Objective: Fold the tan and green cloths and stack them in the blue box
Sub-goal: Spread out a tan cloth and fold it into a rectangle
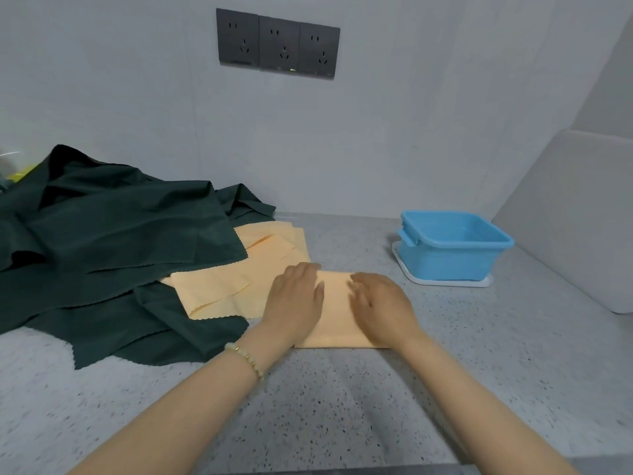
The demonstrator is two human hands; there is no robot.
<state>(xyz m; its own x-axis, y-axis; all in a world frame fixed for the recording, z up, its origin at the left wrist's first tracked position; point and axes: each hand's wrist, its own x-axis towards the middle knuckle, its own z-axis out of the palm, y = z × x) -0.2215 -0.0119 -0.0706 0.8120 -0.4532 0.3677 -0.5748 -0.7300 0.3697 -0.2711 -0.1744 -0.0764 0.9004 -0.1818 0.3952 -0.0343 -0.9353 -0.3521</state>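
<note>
I am on the pressing step of the first fold: a folded tan cloth (337, 303) lies on the worktop (342, 406) right in front of me, and both my hands rest flat on top of it. My left hand (294, 296) covers its left part and my right hand (380, 303) its right part, with a strip of cloth showing between them. My fingers (305, 272) are straight and spread, pushing down to flatten the cloth and gripping nothing. To my left, more tan cloths (219, 289) lie loose and half open, touching the folded one. They are partly tucked under a rumpled heap of green cloths (102, 234) that spreads back to the wall. The blue box (452, 248) stands well to my right on a white tray (445, 281), apart from the cloth, and I see nothing rising above its rim. I judge the task to be at an early stage, with one piece folded and none stacked. The next move calls for curling my fingers under the edges so the layers stay together. Then I must lift the cloth level, carry it to the right and lay it flat in the box. The thin fabric looks likely to slide open if I pinch only one corner.
</note>
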